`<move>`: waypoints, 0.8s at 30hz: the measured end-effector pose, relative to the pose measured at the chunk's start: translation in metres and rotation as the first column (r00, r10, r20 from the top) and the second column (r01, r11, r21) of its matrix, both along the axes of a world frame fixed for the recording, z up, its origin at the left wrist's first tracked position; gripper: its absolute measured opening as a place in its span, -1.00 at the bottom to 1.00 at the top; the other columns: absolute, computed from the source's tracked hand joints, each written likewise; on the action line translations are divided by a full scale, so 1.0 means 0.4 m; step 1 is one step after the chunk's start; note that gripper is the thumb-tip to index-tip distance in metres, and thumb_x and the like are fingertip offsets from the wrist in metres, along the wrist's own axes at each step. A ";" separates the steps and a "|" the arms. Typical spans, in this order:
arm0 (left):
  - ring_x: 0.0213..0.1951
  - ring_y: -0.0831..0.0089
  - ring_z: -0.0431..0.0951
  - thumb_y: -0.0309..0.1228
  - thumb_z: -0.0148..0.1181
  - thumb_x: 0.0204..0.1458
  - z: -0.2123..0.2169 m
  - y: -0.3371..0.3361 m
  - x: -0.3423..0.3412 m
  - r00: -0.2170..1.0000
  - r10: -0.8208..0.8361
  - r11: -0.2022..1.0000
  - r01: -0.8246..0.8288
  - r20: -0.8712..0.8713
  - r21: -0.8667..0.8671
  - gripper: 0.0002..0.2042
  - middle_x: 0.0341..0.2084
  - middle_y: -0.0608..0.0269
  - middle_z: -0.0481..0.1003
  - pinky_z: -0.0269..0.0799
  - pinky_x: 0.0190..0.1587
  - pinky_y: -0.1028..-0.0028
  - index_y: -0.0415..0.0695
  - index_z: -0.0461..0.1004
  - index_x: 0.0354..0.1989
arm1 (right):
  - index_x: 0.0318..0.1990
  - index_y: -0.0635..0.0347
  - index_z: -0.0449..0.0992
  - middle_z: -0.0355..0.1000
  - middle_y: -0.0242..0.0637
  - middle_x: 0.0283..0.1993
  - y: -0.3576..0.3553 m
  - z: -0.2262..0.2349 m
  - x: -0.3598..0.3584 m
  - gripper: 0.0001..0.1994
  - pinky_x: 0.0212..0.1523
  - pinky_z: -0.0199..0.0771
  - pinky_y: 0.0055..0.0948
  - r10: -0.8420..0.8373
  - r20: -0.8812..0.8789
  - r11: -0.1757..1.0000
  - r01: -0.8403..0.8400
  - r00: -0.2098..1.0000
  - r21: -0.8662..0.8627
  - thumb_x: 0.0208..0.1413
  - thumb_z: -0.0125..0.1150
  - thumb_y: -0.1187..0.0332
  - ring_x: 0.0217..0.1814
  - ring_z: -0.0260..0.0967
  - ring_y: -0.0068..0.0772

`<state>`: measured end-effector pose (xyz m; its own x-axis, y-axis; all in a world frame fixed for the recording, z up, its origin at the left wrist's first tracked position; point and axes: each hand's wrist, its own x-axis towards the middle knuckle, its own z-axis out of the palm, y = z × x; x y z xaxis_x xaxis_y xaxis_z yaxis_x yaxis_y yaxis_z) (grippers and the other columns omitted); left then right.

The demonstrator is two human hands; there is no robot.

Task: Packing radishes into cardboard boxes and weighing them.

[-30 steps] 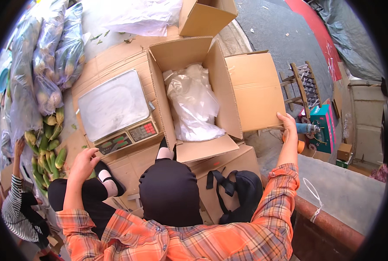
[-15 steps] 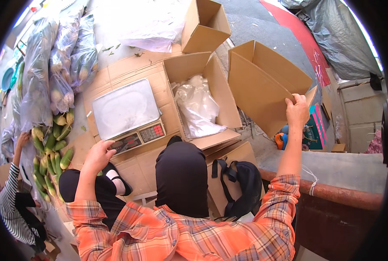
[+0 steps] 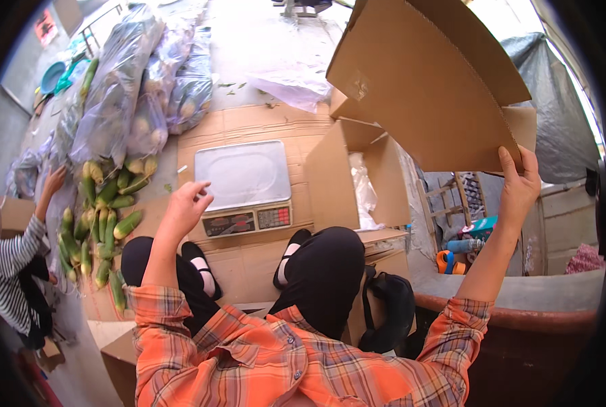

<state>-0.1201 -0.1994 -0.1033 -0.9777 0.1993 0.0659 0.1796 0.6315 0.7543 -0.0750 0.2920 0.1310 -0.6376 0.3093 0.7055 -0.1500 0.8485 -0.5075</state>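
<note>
High on the right, my right hand (image 3: 520, 182) pinches the lower edge of a large open cardboard box (image 3: 418, 88), which is tilted up off the ground. My left hand (image 3: 189, 207) hovers with loosely bent fingers and nothing in it, at the left edge of a flat digital scale (image 3: 242, 175). The scale's metal pan is bare. Just right of the scale stands another open cardboard box (image 3: 327, 178) with a whitish plastic liner (image 3: 363, 190) inside, partly hidden by its near wall.
Long green vegetables (image 3: 106, 224) lie piled at the left, below several filled plastic bags (image 3: 116, 88). Beside them a co-worker in a striped sleeve (image 3: 11, 271) reaches toward the bags. A black bag (image 3: 389, 308) rests by my right knee, near a rusty rail (image 3: 520, 319).
My right hand has raised the large box up and to the right, tilting it over. The view has shifted, and my right knee has swung outward. My left hand stays free beside the scale.
</note>
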 end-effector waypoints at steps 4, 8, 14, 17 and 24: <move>-0.25 0.47 0.47 -0.25 0.08 0.08 0.063 -0.060 -0.043 0.946 0.272 0.779 -0.323 0.175 0.537 -0.63 -0.20 0.21 0.48 0.37 -0.21 0.49 -0.19 0.38 0.01 | -0.29 0.27 0.49 0.40 -0.41 -0.31 -0.170 -0.029 -0.069 -0.83 -0.20 0.28 -0.62 0.211 -0.004 0.977 -0.211 0.977 -0.028 -0.07 0.27 0.47 -0.28 0.31 -0.61; -0.06 0.40 0.40 -0.03 -0.08 0.14 0.106 -0.139 -0.036 0.908 0.352 0.489 -0.387 0.229 0.782 -0.49 -0.03 0.18 0.38 0.34 -0.11 0.40 -0.15 0.25 0.13 | -0.35 0.30 0.50 0.38 -0.33 -0.36 -0.376 -0.135 -0.139 -0.84 -0.29 0.29 -0.61 0.446 0.064 0.895 -0.446 0.893 -0.014 -0.16 0.28 0.53 -0.34 0.33 -0.54; 0.04 0.33 0.30 0.22 -0.28 0.07 0.079 -0.202 -0.018 0.859 0.252 0.336 -0.509 0.445 0.792 -0.32 0.06 0.20 0.29 0.27 -0.01 0.14 -0.10 0.21 0.14 | -0.43 0.25 0.50 0.34 -0.30 -0.45 -0.522 -0.406 -0.200 -0.87 -0.34 0.30 -0.48 0.614 0.180 0.788 -0.610 0.769 -0.083 -0.21 0.28 0.54 -0.37 0.31 -0.37; -0.07 0.37 0.33 0.26 -0.19 0.01 0.048 -0.213 -0.006 0.780 0.286 0.394 -0.625 0.557 0.674 -0.34 -0.10 0.33 0.36 0.32 -0.10 0.19 -0.08 0.32 0.02 | -0.46 0.22 0.50 0.35 -0.30 -0.46 -0.536 -0.474 -0.207 -0.87 -0.33 0.30 -0.41 0.630 0.245 0.764 -0.644 0.737 -0.028 -0.25 0.29 0.52 -0.35 0.29 -0.30; -0.20 0.52 0.38 0.02 0.06 0.04 0.011 -0.166 -0.024 0.769 0.302 0.635 -0.603 0.564 0.482 -0.49 -0.30 0.27 0.46 0.29 -0.18 0.44 -0.23 0.42 -0.09 | -0.48 0.18 0.53 0.38 -0.34 -0.46 -0.490 -0.542 -0.202 -0.88 -0.31 0.32 -0.41 0.563 0.447 0.785 -0.619 0.695 -0.024 -0.27 0.30 0.51 -0.33 0.29 -0.30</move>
<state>-0.1297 -0.2658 -0.0990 -0.8858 -0.2157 -0.4109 -0.4032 -0.0807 0.9115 -0.1557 0.0958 -0.0857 -0.8921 -0.2994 0.3384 -0.4448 0.7135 -0.5413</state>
